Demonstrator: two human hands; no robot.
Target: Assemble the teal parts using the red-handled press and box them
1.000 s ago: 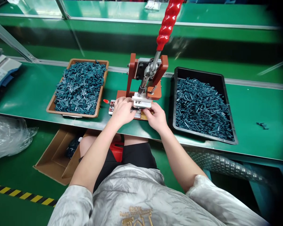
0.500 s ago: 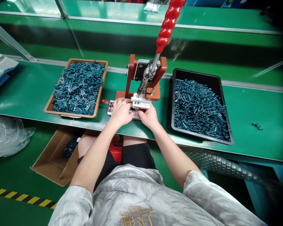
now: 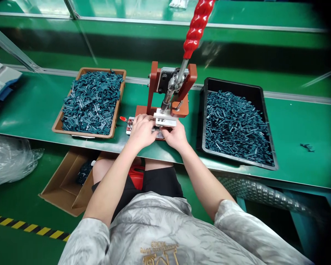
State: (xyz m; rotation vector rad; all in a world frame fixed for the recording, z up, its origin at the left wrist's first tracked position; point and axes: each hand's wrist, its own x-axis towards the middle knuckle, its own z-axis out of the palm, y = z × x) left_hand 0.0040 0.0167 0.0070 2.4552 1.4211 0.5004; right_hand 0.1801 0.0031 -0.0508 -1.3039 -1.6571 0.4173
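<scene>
A hand toggle press (image 3: pixel 153 86) with a brown-red frame and an upright red grip (image 3: pixel 198 31) stands before me on the green bench. Its pale pressing block (image 3: pixel 165 118) sits just above the metal fixture (image 3: pixel 159 134). My left hand (image 3: pixel 142 130) lies over the fixture's left part, fingers bent and closed together, thumb at the slot under the block. From the right, my right hand (image 3: pixel 175 135) reaches in with its thumb at the same slot; its fingers are partly behind the block. Whatever small part they pinch is hidden. A small red-tipped lever (image 3: pixel 123 119) sticks out left of the fixture.
A brown tray (image 3: pixel 111 129) heaped with dark teal plastic parts stands left of the press. To the right is a black bin (image 3: pixel 203 121) full of slim dark parts. Several loose pieces (image 3: pixel 307 147) lie farther right. A cardboard box (image 3: pixel 59 187) sits below the bench.
The view has shifted slightly, so the black bin appears a little farther right. Both hands stay at the fixture, and the press grip stays upright.
</scene>
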